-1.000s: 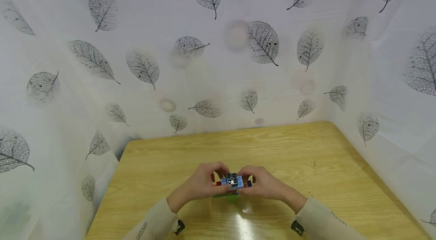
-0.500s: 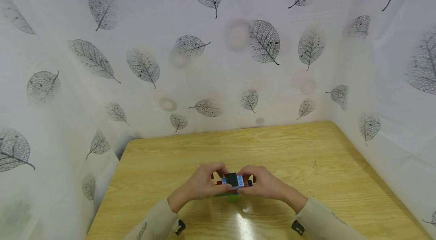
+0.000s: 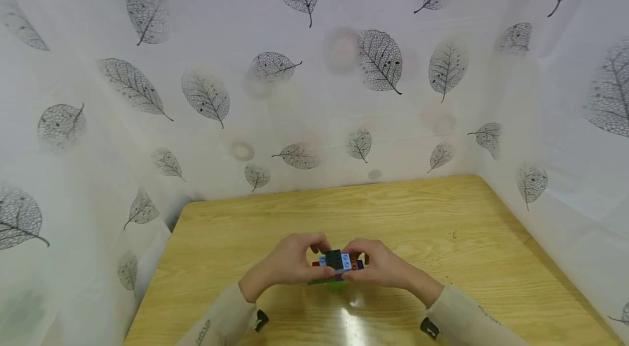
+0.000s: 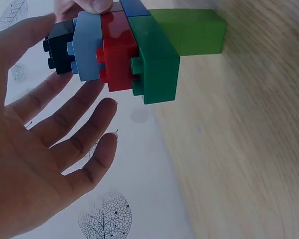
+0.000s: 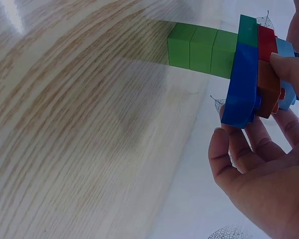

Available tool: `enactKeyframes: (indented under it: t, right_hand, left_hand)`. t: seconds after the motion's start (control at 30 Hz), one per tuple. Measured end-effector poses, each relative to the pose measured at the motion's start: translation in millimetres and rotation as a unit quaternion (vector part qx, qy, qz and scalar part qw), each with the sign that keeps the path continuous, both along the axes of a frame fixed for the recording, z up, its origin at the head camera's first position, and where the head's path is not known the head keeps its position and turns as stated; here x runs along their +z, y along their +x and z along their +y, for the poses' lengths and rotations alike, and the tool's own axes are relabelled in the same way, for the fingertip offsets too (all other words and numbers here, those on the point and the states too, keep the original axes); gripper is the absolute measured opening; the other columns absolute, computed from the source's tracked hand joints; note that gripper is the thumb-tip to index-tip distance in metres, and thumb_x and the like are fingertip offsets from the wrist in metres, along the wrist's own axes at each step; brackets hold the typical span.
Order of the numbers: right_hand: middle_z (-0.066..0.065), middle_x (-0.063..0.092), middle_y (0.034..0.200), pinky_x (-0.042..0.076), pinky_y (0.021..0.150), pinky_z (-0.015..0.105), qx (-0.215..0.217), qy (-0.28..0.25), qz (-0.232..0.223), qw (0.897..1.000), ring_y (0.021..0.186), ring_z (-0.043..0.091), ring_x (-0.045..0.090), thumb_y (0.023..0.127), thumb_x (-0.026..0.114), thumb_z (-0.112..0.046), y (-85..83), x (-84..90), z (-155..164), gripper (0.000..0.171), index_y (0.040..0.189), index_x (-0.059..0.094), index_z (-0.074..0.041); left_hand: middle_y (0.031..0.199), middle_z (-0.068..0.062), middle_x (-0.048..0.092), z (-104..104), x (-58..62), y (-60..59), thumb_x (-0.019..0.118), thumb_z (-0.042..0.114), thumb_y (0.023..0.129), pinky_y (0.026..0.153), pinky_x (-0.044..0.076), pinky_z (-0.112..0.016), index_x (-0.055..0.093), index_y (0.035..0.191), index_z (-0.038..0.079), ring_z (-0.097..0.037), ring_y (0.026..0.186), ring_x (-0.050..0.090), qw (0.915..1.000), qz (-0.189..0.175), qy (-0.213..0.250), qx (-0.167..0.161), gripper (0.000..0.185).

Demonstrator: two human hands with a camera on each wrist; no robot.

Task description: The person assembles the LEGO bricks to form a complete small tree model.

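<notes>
A tower of toy building bricks stands on the table between my hands. Its foot is a narrow light-green column (image 5: 202,50). Across that lie a dark green brick (image 4: 161,74) and a blue brick (image 5: 242,89), then a red brick (image 4: 118,52) beside an orange-brown brick (image 5: 267,82). Above these is a light blue brick (image 4: 88,47), topped by a black brick (image 3: 334,260). My left hand (image 3: 291,258) pinches the black brick between thumb and index finger, its other fingers spread. With thumb in front and fingers behind, my right hand (image 3: 379,264) holds the tower's right side.
The wooden table (image 3: 236,226) extends behind and to both sides of the tower. A pale curtain (image 3: 314,95) printed with leaves hangs beyond its back edge and along both sides. Dark straps (image 3: 429,328) show under the sleeves.
The black brick has tilted: its studs caught the light a second ago and now look dark. My left hand has shifted slightly; the right hand stays in place.
</notes>
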State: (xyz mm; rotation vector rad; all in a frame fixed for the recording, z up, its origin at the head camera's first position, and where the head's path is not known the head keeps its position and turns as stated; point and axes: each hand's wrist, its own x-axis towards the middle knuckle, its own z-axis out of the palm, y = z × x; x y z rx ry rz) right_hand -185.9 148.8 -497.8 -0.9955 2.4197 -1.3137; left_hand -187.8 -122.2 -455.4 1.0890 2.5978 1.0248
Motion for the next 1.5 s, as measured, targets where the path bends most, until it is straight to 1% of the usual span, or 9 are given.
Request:
enactKeyframes:
  t: [0.1, 0.23, 0.37, 0.57, 0.7, 0.8, 1.1, 1.33, 1.5]
  right_hand:
    - [-0.004, 0.07, 0.1, 0.049, 0.067, 0.024, 0.004, -0.003, 0.004, 1.0, 0.086, 0.008, 0.06, 0.094, 0.081, -0.029, 0.0, -0.5, 0, 0.025, 0.116, 0.071, -0.022]
    - [-0.005, 0.069, 0.099, 0.05, 0.067, 0.025, 0.007, -0.004, 0.003, 1.0, 0.086, 0.009, 0.06, 0.094, 0.081, -0.028, 0.0, -0.7, -1, 0.024, 0.115, 0.07, -0.023]
    - [-0.008, 0.069, 0.101, 0.051, 0.067, 0.024, 0.004, 0.002, 0.0, 1.0, 0.086, 0.009, 0.061, 0.094, 0.08, -0.03, -0.2, -0.4, 0, 0.026, 0.118, 0.07, -0.026]
    - [-0.009, 0.069, 0.102, 0.052, 0.07, 0.025, 0.001, 0.007, 0.001, 1.0, 0.087, 0.007, 0.061, 0.094, 0.081, -0.032, -1.0, -0.2, 0, 0.028, 0.119, 0.07, -0.028]
    - [-0.01, 0.069, 0.101, 0.051, 0.07, 0.025, 0.002, 0.005, 0.003, 1.0, 0.087, 0.005, 0.06, 0.094, 0.081, -0.032, -1.6, 0.1, -1, 0.027, 0.119, 0.07, -0.028]
    - [-0.009, 0.069, 0.1, 0.051, 0.068, 0.024, 0.004, 0.005, 0.005, 1.0, 0.086, 0.005, 0.06, 0.094, 0.081, -0.032, -1.5, 0.6, -1, 0.027, 0.118, 0.07, -0.028]
    - [-0.009, 0.069, 0.1, 0.049, 0.066, 0.023, 0.004, 0.006, 0.007, 1.0, 0.085, 0.012, 0.062, 0.094, 0.08, -0.03, -1.6, 3.3, -1, 0.027, 0.119, 0.07, -0.028]
    - [-0.006, 0.07, 0.1, 0.049, 0.064, 0.022, 0.004, 0.005, 0.012, 1.0, 0.084, 0.011, 0.062, 0.094, 0.08, -0.03, -2.3, 2.9, 0, 0.027, 0.118, 0.071, -0.023]
    - [-0.004, 0.07, 0.101, 0.049, 0.065, 0.022, 0.001, 0.0, 0.004, 1.0, 0.085, 0.011, 0.062, 0.094, 0.081, -0.031, -0.2, 2.1, -1, 0.028, 0.118, 0.071, -0.02]
  left_hand:
    - [0.105, 0.007, 0.076, 2, -2.0, 0.8, 0.079, 0.045, 0.093, 0.077, 0.054, -0.024, 0.071, 0.118, 0.025, -0.01, 0.093, 0.068, 0.9999, 0.007, 0.016, 0.001, 0.033]
    - [0.103, 0.003, 0.077, 5, -7.5, 1.5, 0.075, 0.036, 0.098, 0.071, 0.058, -0.029, 0.071, 0.122, 0.02, -0.006, 0.088, 0.068, 0.9975, 0.008, 0.068, -0.016, 0.029]
    - [0.098, 0.001, 0.077, 5, -11.3, 2.0, 0.077, 0.028, 0.098, 0.071, 0.058, -0.029, 0.073, 0.12, 0.015, -0.002, 0.084, 0.068, 0.9942, -0.002, 0.105, -0.023, 0.026]
    - [0.103, 0.002, 0.079, 4, -13.0, 3.7, 0.083, 0.03, 0.093, 0.073, 0.059, -0.032, 0.076, 0.117, 0.016, -0.005, 0.089, 0.069, 0.9942, 0.009, 0.107, -0.008, 0.028]
    - [0.098, -0.001, 0.078, 5, -15.8, 4.0, 0.084, 0.027, 0.092, 0.068, 0.06, -0.029, 0.075, 0.109, 0.013, -0.008, 0.085, 0.07, 0.9919, 0.01, 0.126, -0.011, 0.024]
    - [0.094, -0.002, 0.077, 6, -17.7, 3.9, 0.083, 0.023, 0.093, 0.063, 0.059, -0.026, 0.073, 0.105, 0.012, -0.01, 0.08, 0.069, 0.9902, -0.002, 0.139, -0.011, 0.02]
    - [0.096, -0.001, 0.076, 8, -14.8, 1.4, 0.08, 0.03, 0.096, 0.064, 0.06, -0.025, 0.07, 0.1, 0.018, -0.012, 0.081, 0.069, 0.9904, -0.074, 0.117, 0.001, 0.015]
    - [0.093, 0.005, 0.074, 10, -11.2, -0.8, 0.08, 0.039, 0.094, 0.063, 0.057, -0.022, 0.07, 0.098, 0.026, -0.004, 0.082, 0.066, 0.9949, -0.067, 0.074, 0.017, 0.016]
    - [0.096, 0.003, 0.075, 9, -14.7, 1.4, 0.079, 0.038, 0.095, 0.065, 0.059, -0.023, 0.07, 0.101, 0.025, -0.006, 0.084, 0.067, 0.9945, -0.066, 0.08, 0.014, 0.017]
